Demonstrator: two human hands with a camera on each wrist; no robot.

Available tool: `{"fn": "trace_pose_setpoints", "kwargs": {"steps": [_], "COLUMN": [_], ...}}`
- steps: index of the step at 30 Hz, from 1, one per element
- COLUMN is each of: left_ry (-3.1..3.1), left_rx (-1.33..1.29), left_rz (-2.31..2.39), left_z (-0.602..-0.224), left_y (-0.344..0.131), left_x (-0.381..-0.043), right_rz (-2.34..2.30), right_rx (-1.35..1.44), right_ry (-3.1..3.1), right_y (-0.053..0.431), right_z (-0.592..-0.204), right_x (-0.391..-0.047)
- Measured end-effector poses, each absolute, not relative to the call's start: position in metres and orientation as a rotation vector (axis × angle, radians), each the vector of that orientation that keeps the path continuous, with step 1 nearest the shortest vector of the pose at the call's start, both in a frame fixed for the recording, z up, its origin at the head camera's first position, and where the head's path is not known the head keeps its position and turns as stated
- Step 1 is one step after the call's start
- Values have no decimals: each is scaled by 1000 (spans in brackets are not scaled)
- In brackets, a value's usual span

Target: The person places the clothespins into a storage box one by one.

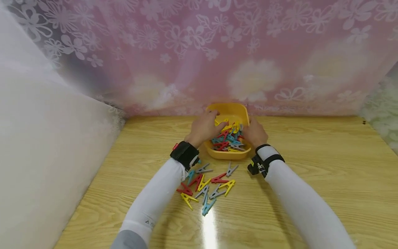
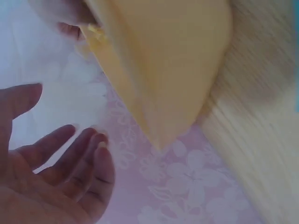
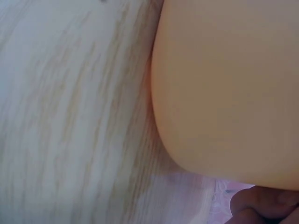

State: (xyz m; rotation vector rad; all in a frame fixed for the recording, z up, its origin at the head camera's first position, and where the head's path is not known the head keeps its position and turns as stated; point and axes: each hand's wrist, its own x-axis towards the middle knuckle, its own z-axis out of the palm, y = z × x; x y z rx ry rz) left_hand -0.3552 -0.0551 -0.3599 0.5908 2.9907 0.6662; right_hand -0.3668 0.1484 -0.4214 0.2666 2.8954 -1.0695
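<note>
A yellow plastic basin [image 1: 228,156] holds a heap of red, blue, yellow and grey clothespins [image 1: 230,136]. My right hand [image 1: 255,133] grips the basin's right side, its thumb over the rim; in the right wrist view, fingers [image 3: 264,203] show beside the basin's outer wall [image 3: 224,93]. At the left rim is my left hand [image 1: 205,128], thumb over the clothespins in the head view. The left wrist view shows this hand [image 2: 60,177] with spread, relaxed fingers, apart from the basin wall [image 2: 177,60] and holding nothing.
Several loose clothespins [image 1: 203,188] lie scattered on the wooden table [image 1: 311,173] in front of the basin, partly beside the left forearm. A pink flowered curtain [image 1: 199,62] hangs along the table's back edge. A white surface [image 1: 46,131] borders the left side.
</note>
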Motion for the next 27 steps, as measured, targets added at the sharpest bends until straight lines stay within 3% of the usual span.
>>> {"fn": "trace_pose_setpoints", "kwargs": {"steps": [14,27], "left_ry": [2915,2572], "left_rx": [652,746], "left_rz": [818,774], "left_z": [-388,-412], "left_y": [-125,-159], "left_x": [-348,-329], "right_rz": [-1079,-1057], "right_rx": [255,264], "right_ry": [2901,2905], "right_y": [149,145], "right_z": [-416,-419], "right_x": [-361,-356]}}
